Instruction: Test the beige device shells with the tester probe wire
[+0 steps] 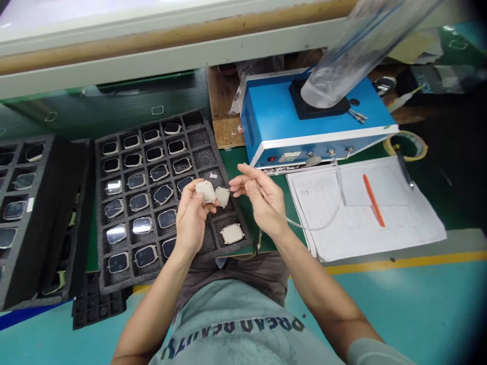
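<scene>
Beige square watch case (pixel 205 192) is gripped between the thumb and fingers of my left hand (pixel 190 215), above the tray's right part. A second beige cover piece (pixel 222 196) sits at its right edge, by my left fingertips; whether it is joined to the case I cannot tell. My right hand (pixel 264 200) is just to the right, thumb closed against the fingers on a thin white cable (pixel 321 228) that runs back to the blue box (pixel 312 126). The cable's tip is hard to make out. Below the hands, another beige case (pixel 232 233) lies in a tray compartment.
The grey foam tray (pixel 99 213) holds several watches in compartments, and more foam trays (pixel 36 243) stand at left. Papers (pixel 403 228) with an orange stick (pixel 374 200) lie at right, near a tape roll (pixel 418 144). A clear plastic tube (pixel 353 56) rises from the box.
</scene>
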`<control>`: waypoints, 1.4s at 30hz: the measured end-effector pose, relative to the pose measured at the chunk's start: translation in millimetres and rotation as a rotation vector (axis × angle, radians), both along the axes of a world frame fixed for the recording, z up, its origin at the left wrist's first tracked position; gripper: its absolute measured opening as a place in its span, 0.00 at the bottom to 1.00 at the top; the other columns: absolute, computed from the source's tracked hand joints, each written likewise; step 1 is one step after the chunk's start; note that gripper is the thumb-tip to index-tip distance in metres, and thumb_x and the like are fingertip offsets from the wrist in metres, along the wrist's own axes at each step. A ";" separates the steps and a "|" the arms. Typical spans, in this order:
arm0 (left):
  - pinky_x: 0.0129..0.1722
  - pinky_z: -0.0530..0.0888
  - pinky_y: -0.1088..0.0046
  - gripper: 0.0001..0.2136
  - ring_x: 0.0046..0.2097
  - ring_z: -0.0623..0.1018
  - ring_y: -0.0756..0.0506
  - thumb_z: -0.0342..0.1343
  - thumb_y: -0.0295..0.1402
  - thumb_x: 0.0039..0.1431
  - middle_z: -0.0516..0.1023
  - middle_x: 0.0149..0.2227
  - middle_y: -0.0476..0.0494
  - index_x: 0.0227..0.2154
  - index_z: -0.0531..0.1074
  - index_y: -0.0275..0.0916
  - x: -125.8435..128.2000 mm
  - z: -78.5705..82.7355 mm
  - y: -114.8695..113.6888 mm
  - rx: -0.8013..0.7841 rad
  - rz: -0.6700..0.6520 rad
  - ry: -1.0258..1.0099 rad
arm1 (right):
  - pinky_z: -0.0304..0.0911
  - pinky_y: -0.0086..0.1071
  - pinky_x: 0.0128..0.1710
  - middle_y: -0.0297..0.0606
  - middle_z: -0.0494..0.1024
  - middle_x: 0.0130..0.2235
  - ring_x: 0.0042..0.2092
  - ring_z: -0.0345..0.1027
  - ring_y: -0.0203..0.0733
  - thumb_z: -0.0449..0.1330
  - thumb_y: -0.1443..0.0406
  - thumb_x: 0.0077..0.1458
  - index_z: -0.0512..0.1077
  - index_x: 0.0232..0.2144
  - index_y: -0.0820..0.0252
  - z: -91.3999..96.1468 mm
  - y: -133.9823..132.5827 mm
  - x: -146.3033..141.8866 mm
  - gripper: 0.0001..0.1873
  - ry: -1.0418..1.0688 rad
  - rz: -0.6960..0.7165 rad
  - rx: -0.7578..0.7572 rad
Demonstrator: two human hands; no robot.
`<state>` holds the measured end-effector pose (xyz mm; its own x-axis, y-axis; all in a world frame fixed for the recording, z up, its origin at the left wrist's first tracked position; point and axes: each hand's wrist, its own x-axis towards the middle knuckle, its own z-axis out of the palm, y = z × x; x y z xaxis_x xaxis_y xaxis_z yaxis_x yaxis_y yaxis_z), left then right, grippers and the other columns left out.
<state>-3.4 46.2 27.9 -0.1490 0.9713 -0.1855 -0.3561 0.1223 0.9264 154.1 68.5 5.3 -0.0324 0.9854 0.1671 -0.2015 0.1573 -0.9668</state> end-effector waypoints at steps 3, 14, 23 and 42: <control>0.41 0.80 0.69 0.16 0.41 0.83 0.45 0.63 0.39 0.59 0.81 0.45 0.43 0.49 0.71 0.41 -0.8 -10.6 -0.6 0.004 0.038 0.050 | 0.75 0.39 0.44 0.38 0.77 0.44 0.44 0.73 0.41 0.56 0.57 0.70 0.74 0.59 0.48 -12.5 -1.0 -2.3 0.19 -0.186 -0.142 0.172; 0.55 0.80 0.63 0.18 0.53 0.83 0.39 0.69 0.36 0.58 0.84 0.52 0.38 0.51 0.79 0.39 6.2 -18.7 -5.1 0.017 0.029 0.149 | 0.77 0.42 0.49 0.39 0.84 0.43 0.47 0.80 0.44 0.62 0.65 0.66 0.80 0.41 0.52 -20.1 -7.4 -17.4 0.06 -0.140 -0.250 0.259; 0.56 0.80 0.66 0.16 0.54 0.83 0.41 0.68 0.32 0.60 0.84 0.53 0.41 0.50 0.81 0.41 10.2 -18.4 -7.1 0.055 0.000 0.148 | 0.78 0.43 0.52 0.38 0.86 0.43 0.48 0.82 0.45 0.62 0.68 0.65 0.80 0.41 0.53 -21.9 -7.6 -22.9 0.07 -0.025 -0.210 0.230; 0.56 0.80 0.66 0.16 0.54 0.83 0.42 0.67 0.31 0.60 0.83 0.53 0.41 0.51 0.80 0.40 9.2 -18.2 -7.5 0.061 -0.006 0.180 | 0.78 0.42 0.52 0.37 0.86 0.43 0.48 0.81 0.44 0.62 0.69 0.65 0.80 0.42 0.52 -22.6 -7.0 -21.9 0.08 -0.060 -0.211 0.236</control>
